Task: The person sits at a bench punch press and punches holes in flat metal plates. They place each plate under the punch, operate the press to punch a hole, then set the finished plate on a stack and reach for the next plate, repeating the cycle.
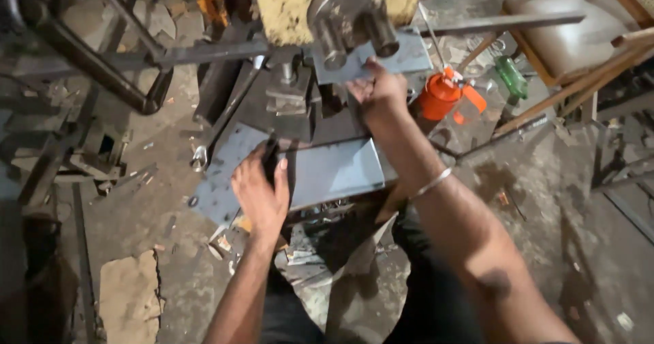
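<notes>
Seen from the head camera, which is the only view, the person's left hand (262, 194) presses down on a flat grey metal plate (334, 174) that lies across a low work stand just in front of the knees, while the right hand (378, 88) reaches forward to a second, smaller steel plate (402, 52) sitting under the heavy round die (351, 13) of a bending machine. The flat grey metal plate looks stiff and fairly heavy, with thin bare edges that could cut and a smooth face that may be slippery; by my judgement it is best taken at two opposite edges, away from the corners, so it does not tip. The left hand is partly curled, thumb and fingers wrapped round a dark upright part at the plate's near edge, palm resting on the sheet. The right hand is closed on the near edge of the smaller steel plate, fingers tucked under and hidden, so how tightly it pinches I cannot tell. A thin bangle (430, 184) sits on the right forearm. Just right of that hand stands an orange oil can (443, 95), with a green bottle (511, 77) beyond it and a wooden stool (572, 37) further right. A spanner (199, 157) lies on the dusty floor (157, 208) to the left.
</notes>
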